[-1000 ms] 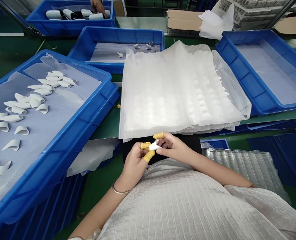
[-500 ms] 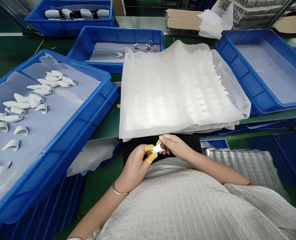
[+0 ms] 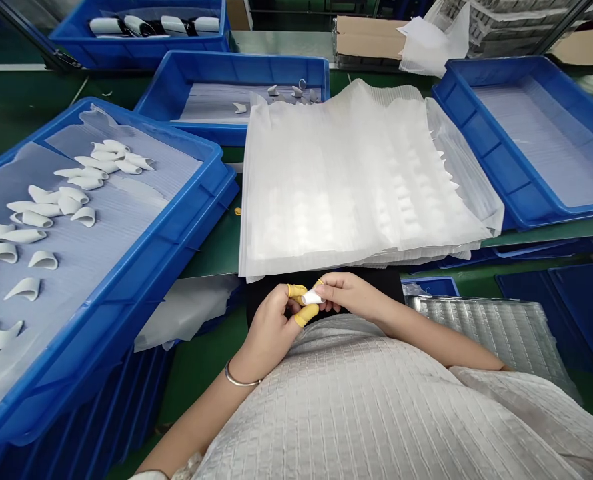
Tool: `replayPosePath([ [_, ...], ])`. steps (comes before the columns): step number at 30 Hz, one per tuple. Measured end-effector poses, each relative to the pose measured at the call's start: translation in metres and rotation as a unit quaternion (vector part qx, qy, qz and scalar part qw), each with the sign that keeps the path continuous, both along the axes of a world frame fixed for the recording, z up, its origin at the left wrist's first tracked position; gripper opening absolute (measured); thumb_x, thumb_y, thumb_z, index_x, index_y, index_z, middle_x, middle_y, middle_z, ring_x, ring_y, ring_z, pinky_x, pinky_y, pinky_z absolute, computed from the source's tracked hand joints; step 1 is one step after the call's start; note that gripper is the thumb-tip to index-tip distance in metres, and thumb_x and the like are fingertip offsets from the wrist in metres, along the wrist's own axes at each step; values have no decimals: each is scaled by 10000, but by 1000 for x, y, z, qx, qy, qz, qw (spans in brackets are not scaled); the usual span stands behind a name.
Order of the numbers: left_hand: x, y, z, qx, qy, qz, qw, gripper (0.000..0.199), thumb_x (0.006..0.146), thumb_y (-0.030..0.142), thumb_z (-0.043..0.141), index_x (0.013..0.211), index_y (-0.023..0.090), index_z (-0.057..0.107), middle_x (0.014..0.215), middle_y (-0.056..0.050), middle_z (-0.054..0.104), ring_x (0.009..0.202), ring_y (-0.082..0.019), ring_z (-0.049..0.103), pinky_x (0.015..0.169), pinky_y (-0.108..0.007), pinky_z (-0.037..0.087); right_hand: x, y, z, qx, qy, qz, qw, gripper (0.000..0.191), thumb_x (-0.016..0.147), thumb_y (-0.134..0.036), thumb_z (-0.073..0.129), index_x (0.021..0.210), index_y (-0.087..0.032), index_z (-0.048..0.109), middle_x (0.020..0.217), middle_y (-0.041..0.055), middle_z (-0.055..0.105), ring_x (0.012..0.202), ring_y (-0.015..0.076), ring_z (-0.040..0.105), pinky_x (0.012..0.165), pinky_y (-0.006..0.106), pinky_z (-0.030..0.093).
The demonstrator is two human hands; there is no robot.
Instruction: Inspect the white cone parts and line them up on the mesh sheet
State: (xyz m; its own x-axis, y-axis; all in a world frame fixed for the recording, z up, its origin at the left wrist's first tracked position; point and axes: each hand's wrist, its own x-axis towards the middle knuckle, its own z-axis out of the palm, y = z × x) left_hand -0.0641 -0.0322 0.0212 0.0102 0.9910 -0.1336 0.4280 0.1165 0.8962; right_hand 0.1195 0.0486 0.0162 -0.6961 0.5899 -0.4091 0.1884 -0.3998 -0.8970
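Note:
A small white curved piece is held between both hands, in front of the lap. My left hand, with yellow finger covers on thumb and fingers, pinches its left end. My right hand grips the right side with thumb and fingertips. Just beyond the hands, a stack of white translucent sheets lies on the green table. Many similar white pieces rest on lined sheets in the blue tray at the left.
A blue tray behind the sheets holds several small pieces. Another blue bin at the back left holds white and black items. At the right stands a lined blue tray; below it are clear plastic trays.
The white piece has turned slightly and shifted a little left between the fingers. My right hand's fingers have moved slightly down and left around it.

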Motion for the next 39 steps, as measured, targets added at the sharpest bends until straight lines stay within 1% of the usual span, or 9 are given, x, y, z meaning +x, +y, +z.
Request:
replayPosePath([
  [7,-1,1,5,-11,-60,-1,998,204,964,298,445,808,201,533,734,13,569,667,-133,524,627,-266,415,-4,-3,-1,-87,10,-33,996,437,826,-575,653,735,-149,609,647,3,621,559,93,536,530,215,393],
  [12,-1,0,2,-38,-98,13,994,203,973,299,435,827,199,534,729,16,563,676,-132,517,658,-276,408,-4,-3,-5,-113,29,-38,992,441,835,-576,648,753,-144,620,651,1,616,557,91,533,537,217,388],
  [17,0,-1,-4,-60,-143,37,987,231,988,371,413,913,200,550,731,15,568,668,-130,520,669,-280,425,-3,-3,-3,-71,41,-49,995,406,847,-545,655,826,-140,644,703,7,631,610,95,546,576,217,406],
  [19,1,-1,-5,-52,-157,49,985,187,946,364,506,1029,203,550,811,6,583,688,-128,531,670,-277,446,-2,-3,-3,-66,44,-54,995,411,852,-551,646,802,-143,634,697,6,629,603,96,544,572,218,406],
  [22,3,0,-5,-36,-131,31,990,330,861,294,629,1171,221,544,896,-5,582,725,-134,542,676,-282,471,-2,-3,-4,-75,36,-49,995,441,867,-569,614,740,-147,604,660,4,610,568,95,530,548,223,397],
  [25,3,0,-4,-30,-69,-3,997,220,872,290,611,1080,218,618,858,-9,599,716,-143,545,669,-289,464,-2,-5,-3,-60,19,-33,997,459,896,-576,565,727,-150,579,637,-1,585,552,94,515,541,227,395],
  [30,2,-1,-6,-24,-44,61,997,182,861,311,628,1004,203,598,752,17,594,652,-137,550,610,-274,449,-2,-9,2,35,-5,-102,994,322,866,-495,643,890,-185,555,581,-70,492,512,95,473,501,225,366],
  [34,3,-1,-7,-34,-21,63,997,182,846,323,654,953,197,578,762,11,603,666,-142,570,603,-274,449,-5,-12,8,-2,17,-52,998,250,829,-381,684,908,-184,553,589,-54,562,537,115,535,530,241,409],
  [39,3,-2,-7,-61,-145,28,987,271,869,258,604,1127,210,535,876,-4,610,721,-132,589,658,-277,494,-5,-8,10,12,8,-50,999,147,818,-287,659,833,-165,578,617,-44,542,552,100,497,526,234,379],
])
